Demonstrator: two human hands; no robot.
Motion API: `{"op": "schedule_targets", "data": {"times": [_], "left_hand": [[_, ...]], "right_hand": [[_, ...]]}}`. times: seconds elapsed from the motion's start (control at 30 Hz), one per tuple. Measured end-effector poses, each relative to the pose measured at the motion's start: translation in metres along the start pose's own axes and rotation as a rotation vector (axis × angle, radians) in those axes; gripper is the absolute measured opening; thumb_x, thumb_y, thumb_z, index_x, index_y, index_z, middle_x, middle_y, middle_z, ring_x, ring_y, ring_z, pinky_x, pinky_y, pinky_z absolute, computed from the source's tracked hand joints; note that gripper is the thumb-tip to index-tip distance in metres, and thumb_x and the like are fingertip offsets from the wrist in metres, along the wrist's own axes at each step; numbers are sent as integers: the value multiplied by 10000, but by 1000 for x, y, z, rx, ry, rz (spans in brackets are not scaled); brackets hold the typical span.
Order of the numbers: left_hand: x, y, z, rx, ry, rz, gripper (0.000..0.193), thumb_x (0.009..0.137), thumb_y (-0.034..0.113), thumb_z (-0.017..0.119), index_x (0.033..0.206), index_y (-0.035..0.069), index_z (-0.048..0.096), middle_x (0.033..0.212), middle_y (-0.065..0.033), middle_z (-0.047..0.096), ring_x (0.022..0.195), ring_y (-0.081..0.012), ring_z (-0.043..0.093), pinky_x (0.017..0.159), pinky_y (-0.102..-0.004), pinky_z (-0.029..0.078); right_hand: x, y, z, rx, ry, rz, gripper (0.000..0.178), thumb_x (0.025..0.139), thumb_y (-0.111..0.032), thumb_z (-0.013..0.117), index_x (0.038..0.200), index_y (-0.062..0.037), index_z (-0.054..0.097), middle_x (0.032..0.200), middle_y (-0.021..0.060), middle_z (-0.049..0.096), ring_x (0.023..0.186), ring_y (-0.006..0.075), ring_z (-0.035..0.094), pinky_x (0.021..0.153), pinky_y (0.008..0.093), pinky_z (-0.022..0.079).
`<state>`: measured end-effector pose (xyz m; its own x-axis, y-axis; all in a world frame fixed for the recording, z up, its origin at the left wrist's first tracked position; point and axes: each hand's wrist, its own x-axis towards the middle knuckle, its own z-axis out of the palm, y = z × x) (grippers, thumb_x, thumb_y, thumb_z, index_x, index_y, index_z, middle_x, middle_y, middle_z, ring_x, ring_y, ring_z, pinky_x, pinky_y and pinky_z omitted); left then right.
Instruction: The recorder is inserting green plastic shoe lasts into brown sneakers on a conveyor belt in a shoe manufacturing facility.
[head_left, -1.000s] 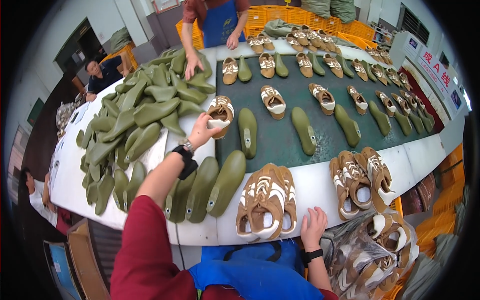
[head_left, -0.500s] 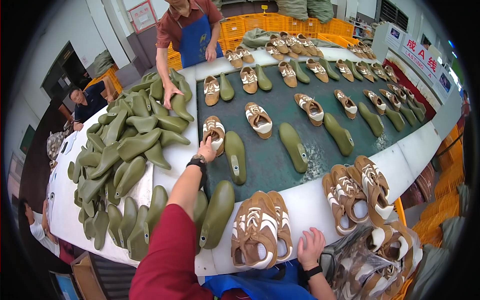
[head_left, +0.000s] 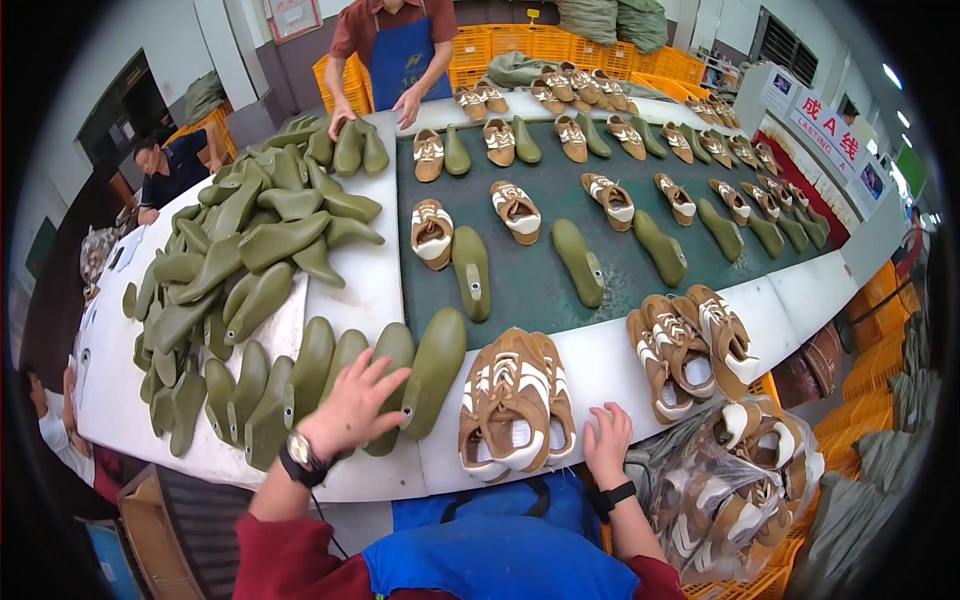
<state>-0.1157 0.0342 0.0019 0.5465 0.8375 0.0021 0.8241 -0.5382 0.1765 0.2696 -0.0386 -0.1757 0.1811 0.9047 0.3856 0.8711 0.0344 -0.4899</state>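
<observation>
Seeing a row of olive shoe lasts [head_left: 437,365] standing on the white counter [head_left: 365,280], just ahead of the left grip [head_left: 350,408] and partly covered by it. Finding that grip spreading its fingers and holding nothing; being unable to tell about contact with the lasts. Finding the right grip [head_left: 605,447] resting loosely at the counter's near edge, empty. Noticing brown-and-white sneakers [head_left: 505,385] sitting between both grips, crowding the space there, and a second group [head_left: 680,330] lying ahead of the right one. Seeing a heap of lasts [head_left: 240,245] spreading ahead and left of the left grip, and a dark green mat [head_left: 520,275] carrying sneakers and lasts farther ahead. Spotting a clear bag [head_left: 740,480] holding sneakers, right of the right grip, and yellow crates [head_left: 500,45] standing far ahead.
</observation>
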Motion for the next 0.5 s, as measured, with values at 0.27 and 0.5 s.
{"op": "schedule_targets", "data": {"times": [0.27,0.5], "left_hand": [[-20,67,77,-259,278,-60,852,705,312,797,1398,56,374,1432,-229,338,1343,-442,278,1079,-491,301],[12,98,138,-815,140,-123,1023,706,284,809,1486,98,173,1479,-327,112,1371,-473,202,1094,-451,296]], "right_hand": [[27,-53,-19,484,-345,37,384,915,-223,581,1238,-21,530,1236,204,522,1125,360,528,953,374,433],[18,-53,-27,745,-500,249,436,923,-209,562,1294,5,479,1240,170,538,1127,314,543,964,339,430]]}}
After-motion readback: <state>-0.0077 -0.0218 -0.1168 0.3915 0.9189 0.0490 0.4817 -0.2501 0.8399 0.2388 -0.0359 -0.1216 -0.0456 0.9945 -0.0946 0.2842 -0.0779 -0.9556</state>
